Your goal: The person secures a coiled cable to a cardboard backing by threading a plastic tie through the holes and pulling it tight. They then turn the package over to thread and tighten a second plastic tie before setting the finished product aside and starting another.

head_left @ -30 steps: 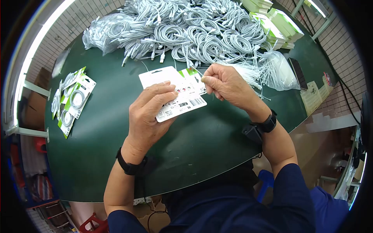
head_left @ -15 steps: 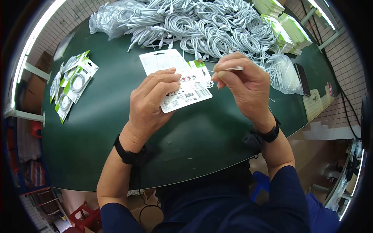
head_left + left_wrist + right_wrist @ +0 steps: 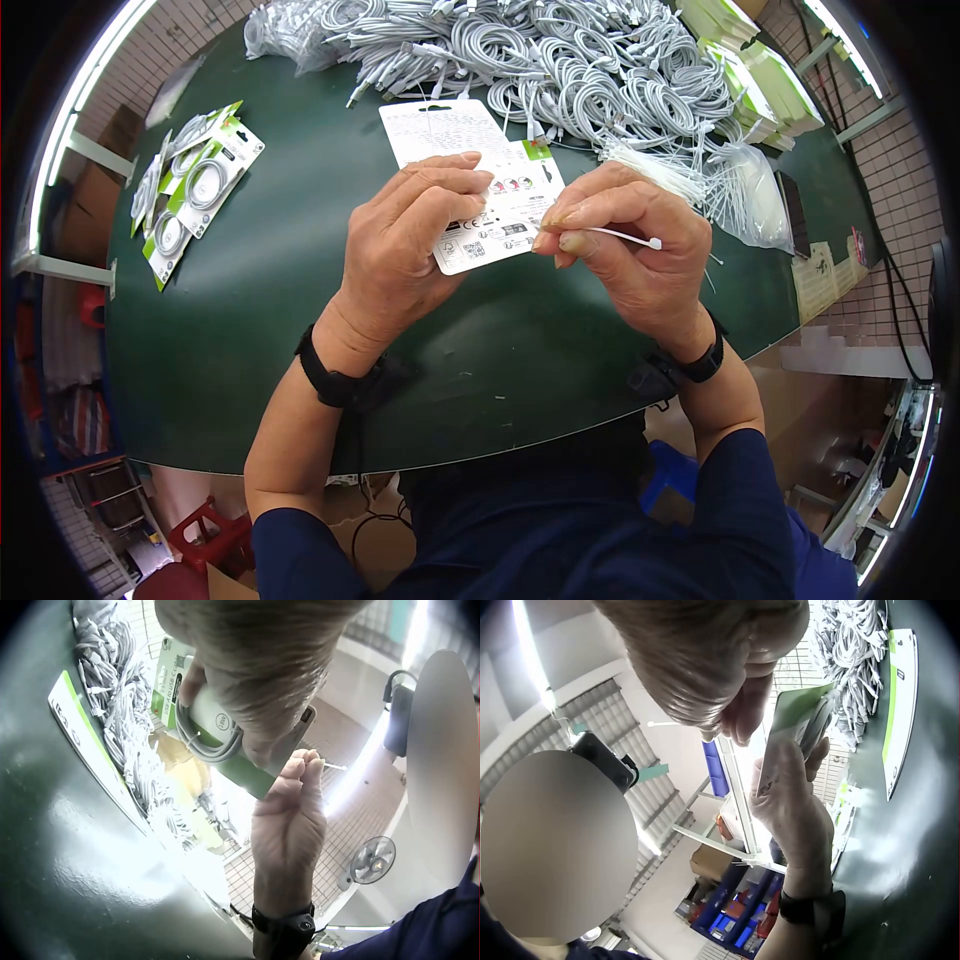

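My left hand (image 3: pixel 410 235) grips a white and green packaging card (image 3: pixel 515 205), thumb on its printed back. On the card's other face, the left wrist view shows a coiled grey-white cable (image 3: pixel 223 754) under the fingers. With thumb and fingertips my right hand (image 3: pixel 640 250) pinches a thin white cable tie (image 3: pixel 625 237) right at the card's right edge. The head of the tie sticks out toward the right, and its other end is hidden by the fingers. Behind the held card, a second card (image 3: pixel 435 125) lies on the green table (image 3: pixel 500 400).
A large heap of coiled cables (image 3: pixel 560 70) covers the back. Loose cable ties (image 3: pixel 655 170) and a plastic bag (image 3: pixel 755 200) lie at the right, near a dark phone (image 3: pixel 792 215). Green-white boxes (image 3: pixel 770 95) stand behind them. Carded cables (image 3: pixel 205 185) are stacked at the left.
My right hand has turned and come down beside the held card, and the cable tie's head now shows clearly. The left hand keeps its grip on the card. The head view has shifted slightly.
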`<action>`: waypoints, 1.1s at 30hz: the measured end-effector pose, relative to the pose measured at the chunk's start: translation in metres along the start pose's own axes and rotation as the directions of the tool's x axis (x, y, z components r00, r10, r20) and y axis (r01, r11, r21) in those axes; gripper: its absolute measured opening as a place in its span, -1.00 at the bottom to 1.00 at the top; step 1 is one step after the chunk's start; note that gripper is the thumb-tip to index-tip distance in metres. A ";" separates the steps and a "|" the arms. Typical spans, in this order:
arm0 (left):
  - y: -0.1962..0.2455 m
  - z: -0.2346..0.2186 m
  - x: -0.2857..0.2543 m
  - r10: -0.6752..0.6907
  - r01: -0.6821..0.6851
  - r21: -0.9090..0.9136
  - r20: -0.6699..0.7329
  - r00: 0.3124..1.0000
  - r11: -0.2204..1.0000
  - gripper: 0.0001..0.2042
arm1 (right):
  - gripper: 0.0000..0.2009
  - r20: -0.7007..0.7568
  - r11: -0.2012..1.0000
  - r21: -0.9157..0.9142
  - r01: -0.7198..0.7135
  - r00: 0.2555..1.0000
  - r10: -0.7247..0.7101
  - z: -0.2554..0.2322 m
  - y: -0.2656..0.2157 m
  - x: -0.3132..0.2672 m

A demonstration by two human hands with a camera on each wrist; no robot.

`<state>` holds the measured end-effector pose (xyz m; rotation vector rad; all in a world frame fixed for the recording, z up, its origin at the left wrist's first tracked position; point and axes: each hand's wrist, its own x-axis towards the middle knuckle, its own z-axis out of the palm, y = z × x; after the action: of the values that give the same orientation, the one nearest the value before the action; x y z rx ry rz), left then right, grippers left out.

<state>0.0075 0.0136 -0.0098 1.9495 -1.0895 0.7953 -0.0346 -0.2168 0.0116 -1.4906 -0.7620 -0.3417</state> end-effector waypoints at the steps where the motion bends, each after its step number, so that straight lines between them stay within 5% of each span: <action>1: 0.001 0.000 0.000 -0.002 0.002 0.002 0.001 1.000 1.000 -0.66 | -0.84 0.004 1.000 0.001 -0.004 1.000 0.004 0.000 0.000 0.000; 16: 0.002 0.001 0.000 0.014 -0.014 0.018 0.006 1.000 1.000 -0.66 | -0.87 0.000 0.995 -0.029 -0.094 0.996 0.094 0.001 0.002 -0.001; 25: 0.016 0.001 0.006 0.059 -0.060 0.040 0.017 0.998 0.997 -0.68 | -0.86 0.100 0.951 -0.309 -0.034 0.993 0.068 -0.006 0.005 0.007; 33: 0.050 -0.005 0.020 0.225 -0.201 0.275 -0.059 0.973 0.940 -0.80 | -0.88 0.247 0.965 -0.074 -0.250 0.933 0.261 -0.024 -0.021 0.021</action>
<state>-0.0284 -0.0085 0.0236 2.0134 -1.2039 1.1907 -0.0263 -0.2367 0.0431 -1.6714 -0.7539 0.0341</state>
